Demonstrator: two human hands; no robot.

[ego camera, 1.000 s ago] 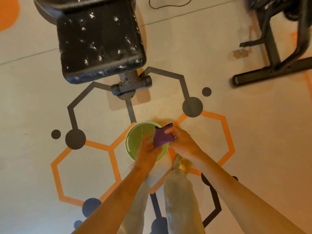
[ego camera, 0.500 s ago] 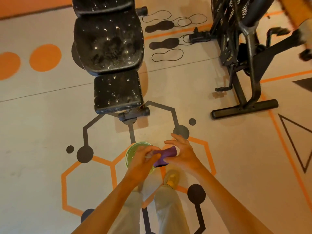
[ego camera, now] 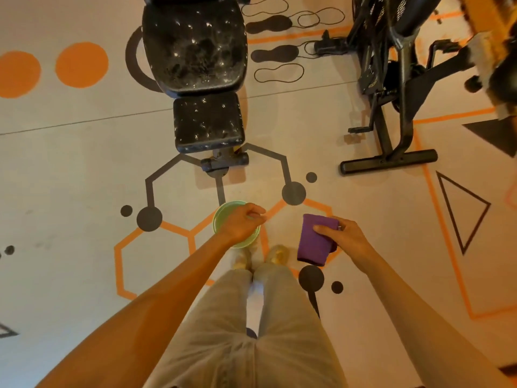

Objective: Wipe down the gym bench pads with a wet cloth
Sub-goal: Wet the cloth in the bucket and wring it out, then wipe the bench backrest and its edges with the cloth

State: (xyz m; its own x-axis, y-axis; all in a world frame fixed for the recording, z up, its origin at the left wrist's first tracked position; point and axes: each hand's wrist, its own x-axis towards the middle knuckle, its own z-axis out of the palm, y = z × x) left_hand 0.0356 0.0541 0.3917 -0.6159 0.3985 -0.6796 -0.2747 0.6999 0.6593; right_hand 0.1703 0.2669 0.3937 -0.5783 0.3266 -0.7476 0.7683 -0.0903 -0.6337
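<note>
A black gym bench stands ahead of me, its small seat pad nearest and the larger back pad beyond; both are speckled with white marks. My right hand grips a folded purple cloth that hangs down to the right of my feet. My left hand hovers over a green bowl on the floor, fingers loosely curled and holding nothing. Both hands are well short of the bench.
An exercise bike with a black floor bar stands at the right. The bench's front foot rests on the floor just beyond the bowl. The pale floor carries orange and grey painted shapes. My legs and yellow shoes are below.
My hands have parted: the right carried the purple cloth away to the right, the left stayed over the bowl. The view rose and pulled back, showing more of the bench.
</note>
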